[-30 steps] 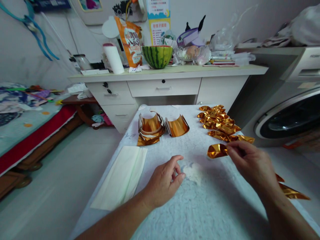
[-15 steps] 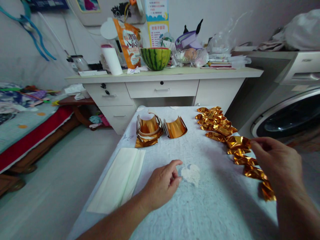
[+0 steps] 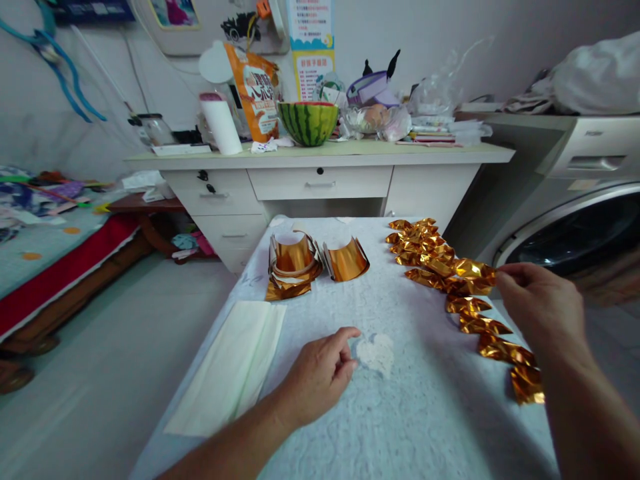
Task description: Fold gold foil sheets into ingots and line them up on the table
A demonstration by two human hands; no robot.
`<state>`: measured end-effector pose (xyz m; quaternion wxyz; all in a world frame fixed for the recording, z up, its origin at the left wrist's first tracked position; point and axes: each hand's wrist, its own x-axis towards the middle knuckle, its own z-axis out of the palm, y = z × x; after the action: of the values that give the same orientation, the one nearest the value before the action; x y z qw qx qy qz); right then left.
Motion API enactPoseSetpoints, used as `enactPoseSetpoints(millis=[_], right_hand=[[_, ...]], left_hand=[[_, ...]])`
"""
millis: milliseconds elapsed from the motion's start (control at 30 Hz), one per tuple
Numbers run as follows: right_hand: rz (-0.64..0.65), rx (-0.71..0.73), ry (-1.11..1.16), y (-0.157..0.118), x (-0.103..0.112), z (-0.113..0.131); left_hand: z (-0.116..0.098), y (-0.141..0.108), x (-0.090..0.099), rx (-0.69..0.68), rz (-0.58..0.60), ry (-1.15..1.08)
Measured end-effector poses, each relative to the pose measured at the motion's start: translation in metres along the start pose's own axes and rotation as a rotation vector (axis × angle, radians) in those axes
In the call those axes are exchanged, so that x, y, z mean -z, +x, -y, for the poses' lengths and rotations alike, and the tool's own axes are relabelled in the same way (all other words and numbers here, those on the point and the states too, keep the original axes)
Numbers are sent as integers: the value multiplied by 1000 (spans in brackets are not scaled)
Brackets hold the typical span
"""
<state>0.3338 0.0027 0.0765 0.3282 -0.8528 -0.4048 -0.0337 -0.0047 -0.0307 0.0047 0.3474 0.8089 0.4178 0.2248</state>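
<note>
Between the thumb and fingertips of my right hand [image 3: 543,303] is one end of a folded gold foil paper piece [image 3: 475,275], puffed in the middle. It is above or against a row of similar gold foil pieces [image 3: 425,250] along the table's right side; whether it touches them I cannot tell. More of them [image 3: 505,348] lie nearer to me. My left hand [image 3: 325,370] rests on the tablecloth, thumb and forefinger apart, nothing in it. Just right of its fingertips is a white heart-shaped patch [image 3: 376,353] on the cloth.
Curved gold foil sheets stand in a bundle [image 3: 294,263] and a smaller stack [image 3: 347,260] at the table's far left. Pale folded paper [image 3: 230,367] lies at the left edge. Behind are a white desk [image 3: 320,180] bearing a cut watermelon [image 3: 309,123], and a washing machine [image 3: 575,180].
My right hand has shifted slightly left and away from me with the gold foil piece, toward the far row. My left hand stays in place on the cloth; the whole view has shifted a little.
</note>
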Motion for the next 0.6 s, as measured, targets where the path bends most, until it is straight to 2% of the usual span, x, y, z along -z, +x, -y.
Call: enactPoseSetpoints(millis=[167, 367, 600], right_hand=[[27, 128, -47, 12, -5, 21], [37, 147, -122, 28, -21, 39], [97, 155, -180, 36, -33, 42]], left_hand=[[-1, 0, 1, 14, 13, 14], [0, -1, 1, 9, 8, 16], [0, 0, 1, 3, 19, 9]])
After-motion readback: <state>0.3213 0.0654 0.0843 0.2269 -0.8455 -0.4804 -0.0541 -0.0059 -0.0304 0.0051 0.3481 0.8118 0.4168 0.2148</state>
